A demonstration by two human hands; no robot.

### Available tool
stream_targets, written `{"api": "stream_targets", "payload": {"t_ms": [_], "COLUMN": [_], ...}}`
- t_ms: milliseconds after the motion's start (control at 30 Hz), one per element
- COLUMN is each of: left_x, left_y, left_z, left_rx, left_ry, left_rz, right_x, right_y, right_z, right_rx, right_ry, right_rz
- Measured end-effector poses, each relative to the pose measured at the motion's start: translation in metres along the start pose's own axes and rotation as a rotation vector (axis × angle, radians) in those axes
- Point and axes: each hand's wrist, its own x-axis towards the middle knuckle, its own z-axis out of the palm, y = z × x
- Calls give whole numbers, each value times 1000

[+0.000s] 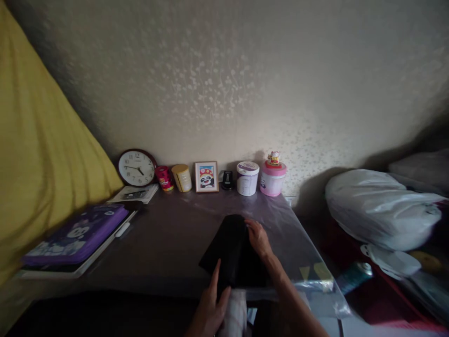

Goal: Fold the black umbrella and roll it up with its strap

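A black, soft-looking folded item [224, 243] lies over the table's near part; its exact kind is too dark to make out. My right hand [258, 238] grips its far right edge, fingers curled over the border. Lower down, my left hand [210, 306] holds the near end, with the index finger along the black surface and the thumb bent toward it. A pale, checked-looking cloth [235, 311] shows just right of my left thumb, below the table edge. The black item hides whatever is under it.
Along the wall stand a clock [137, 167], a framed panda picture [206, 177], a white tub [247, 179] and a pink tub [272, 181] with a figurine on top. A purple case [79, 234] lies left on the table [164, 238]. A white bag [379, 210] and spray can [356, 277] sit right.
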Motion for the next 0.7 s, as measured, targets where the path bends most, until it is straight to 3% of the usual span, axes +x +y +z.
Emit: {"api": "stream_targets", "payload": {"t_ms": [133,267,700], "left_x": [-2,-6,-8], "left_y": [11,21,24], "left_z": [-2,0,1], "left_rx": [-26,-47,-104], "left_ry": [23,-29,-33], "left_rz": [-79,-281,-335], "right_x": [-3,-25,-43], "right_y": [24,35,9], "right_z": [-30,-43,-46], "right_rx": [22,92,457], "right_ry": [45,-8,-178], "right_rz": [210,339,451]}}
